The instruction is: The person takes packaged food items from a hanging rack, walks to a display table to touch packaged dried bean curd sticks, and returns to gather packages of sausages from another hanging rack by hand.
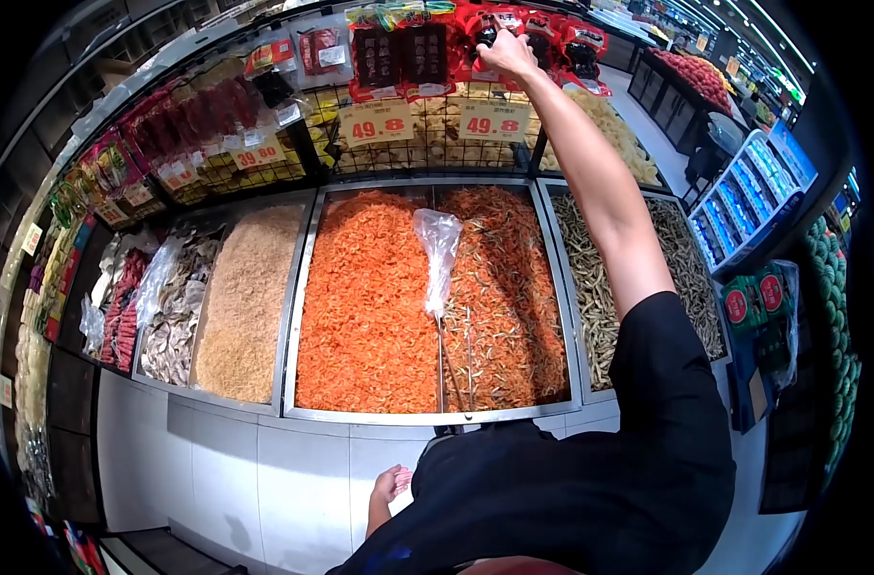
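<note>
My right hand (509,56) is stretched out to the top of the rack, its fingers closed on a red packet (484,29) with dark contents. More red packets (582,57) hang just to its right, and large dark-filled packs (401,53) hang to its left. Low beside my body is my left hand (389,483), with its fingers curled in. A pinkish patch shows at those fingers, but I cannot make out what it is.
Below the rack stand bins of orange dried shrimp (365,316), darker mixed dried seafood (502,287), small dried fish (600,278) and pale tiny shrimp (250,307). A plastic-wrapped scoop (439,249) lies across the middle divider. Price signs (494,122) hang on the wire rack.
</note>
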Available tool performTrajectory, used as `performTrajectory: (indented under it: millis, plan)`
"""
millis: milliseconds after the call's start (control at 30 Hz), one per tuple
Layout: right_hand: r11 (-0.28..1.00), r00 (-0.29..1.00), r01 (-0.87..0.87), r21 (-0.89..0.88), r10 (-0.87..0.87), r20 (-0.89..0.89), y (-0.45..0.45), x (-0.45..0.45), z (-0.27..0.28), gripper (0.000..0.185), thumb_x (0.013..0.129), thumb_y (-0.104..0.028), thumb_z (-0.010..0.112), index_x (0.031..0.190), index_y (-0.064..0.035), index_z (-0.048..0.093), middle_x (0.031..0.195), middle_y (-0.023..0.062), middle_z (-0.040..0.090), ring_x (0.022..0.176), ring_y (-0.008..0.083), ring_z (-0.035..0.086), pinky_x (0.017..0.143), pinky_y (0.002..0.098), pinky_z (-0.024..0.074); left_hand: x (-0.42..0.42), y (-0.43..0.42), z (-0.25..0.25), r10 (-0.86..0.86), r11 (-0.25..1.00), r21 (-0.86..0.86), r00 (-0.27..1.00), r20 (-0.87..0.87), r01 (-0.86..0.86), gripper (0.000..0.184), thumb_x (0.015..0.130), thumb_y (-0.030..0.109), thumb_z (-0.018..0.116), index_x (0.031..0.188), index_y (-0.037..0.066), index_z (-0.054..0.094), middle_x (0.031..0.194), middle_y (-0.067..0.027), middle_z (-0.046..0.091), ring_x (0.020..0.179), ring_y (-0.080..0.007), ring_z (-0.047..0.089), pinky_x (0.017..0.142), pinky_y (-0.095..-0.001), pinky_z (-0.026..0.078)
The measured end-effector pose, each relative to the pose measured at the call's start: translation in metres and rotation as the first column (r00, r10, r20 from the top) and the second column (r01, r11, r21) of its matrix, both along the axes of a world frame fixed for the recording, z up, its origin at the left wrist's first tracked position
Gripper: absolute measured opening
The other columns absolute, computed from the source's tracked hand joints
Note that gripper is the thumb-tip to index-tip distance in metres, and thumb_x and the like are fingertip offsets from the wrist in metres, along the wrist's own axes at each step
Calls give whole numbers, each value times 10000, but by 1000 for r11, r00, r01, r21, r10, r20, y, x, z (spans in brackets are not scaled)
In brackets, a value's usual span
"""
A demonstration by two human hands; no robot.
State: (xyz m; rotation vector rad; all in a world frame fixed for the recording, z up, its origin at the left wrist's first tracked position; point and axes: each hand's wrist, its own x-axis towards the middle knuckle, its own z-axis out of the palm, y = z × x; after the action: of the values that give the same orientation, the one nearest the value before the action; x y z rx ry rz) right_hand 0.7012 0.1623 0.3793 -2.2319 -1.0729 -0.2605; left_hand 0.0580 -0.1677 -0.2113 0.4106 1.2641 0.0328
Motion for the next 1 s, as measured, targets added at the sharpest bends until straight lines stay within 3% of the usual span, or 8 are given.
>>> performTrajectory:
  millis: [200, 400, 567, 633, 733, 767, 833, 1000]
  plan:
    - [995, 997, 56, -87, -60, -50, 25, 20, -6, 875, 794, -469, 606, 1466, -462, 45, 1427, 303, 254, 1251, 526, 355, 1012, 556, 347, -15, -29, -37, 182, 975, -138, 981, 63, -172, 259, 970, 296, 454, 1005, 73, 583, 868, -55, 672, 761, -153, 635, 694, -293, 522]
    - [996, 996, -59, 70, 54, 72, -22, -16, -33, 692, 818, -468, 569, 1443, -377, 287, 1343, 289, 315, 1186, 525, 408, 965, 551, 391, -8, -63, -6, 161, 987, -9, 986, -44, -162, 235, 963, 250, 436, 982, 79, 597, 806, -35, 665, 679, -131, 638, 601, -269, 533]
    - [885, 906, -417, 209, 422, 18, -91, -62, -151, 502, 860, -258, 570, 1350, -191, 486, 1220, 226, 447, 1088, 341, 519, 966, 420, 426, -10, -100, 2, 89, 995, 53, 984, -154, -82, 189, 934, 197, 466, 963, 76, 609, 800, -18, 658, 661, -117, 619, 612, -284, 530]
    - [817, 798, -507, 273, 565, -211, -153, -111, -200, 436, 874, -190, 560, 1296, -86, 533, 1117, 188, 523, 932, 251, 581, 858, 380, 494, -11, -117, 12, 52, 998, 43, 983, -178, -45, 180, 929, 188, 486, 961, 69, 617, 832, -31, 662, 724, -138, 637, 657, -299, 541]
    - [708, 560, -705, 46, 596, -575, -244, -167, -304, 332, 908, -151, 540, 1223, -54, 582, 1120, 101, 635, 756, 141, 615, 674, 267, 520, -20, -140, -4, 8, 999, 40, 985, -175, -1, 217, 928, 179, 508, 1040, 37, 630, 885, -54, 668, 772, -161, 645, 692, -318, 542]
    - [604, 498, -796, 39, 690, -526, -277, -179, -344, 274, 918, -189, 554, 1150, -71, 639, 1043, 96, 665, 746, 137, 622, 654, 266, 518, -13, -143, 18, -27, 995, 84, 973, -231, 48, 241, 924, 211, 534, 1036, 26, 639, 877, -63, 669, 768, -163, 642, 686, -327, 534]
    - [597, 371, -792, 129, 637, -675, -346, -210, -364, 210, 912, -159, 588, 1066, -50, 679, 827, 43, 681, 702, 88, 588, 616, 246, 491, -19, -149, 15, -64, 991, 99, 964, -257, 92, 251, 922, 238, 545, 1006, 25, 647, 853, -62, 667, 759, -162, 640, 675, -326, 528]
    - [601, -37, -775, 195, 264, -964, -468, -264, -403, 187, 922, -132, 556, 1031, -33, 671, 772, -6, 654, 584, 29, 520, 528, 205, 437, -25, -154, 42, -204, 927, 225, 907, -369, 300, 417, 908, 393, 585, 689, 38, 606, 625, -59, 595, 557, -160, 621, 517, -296, 482]
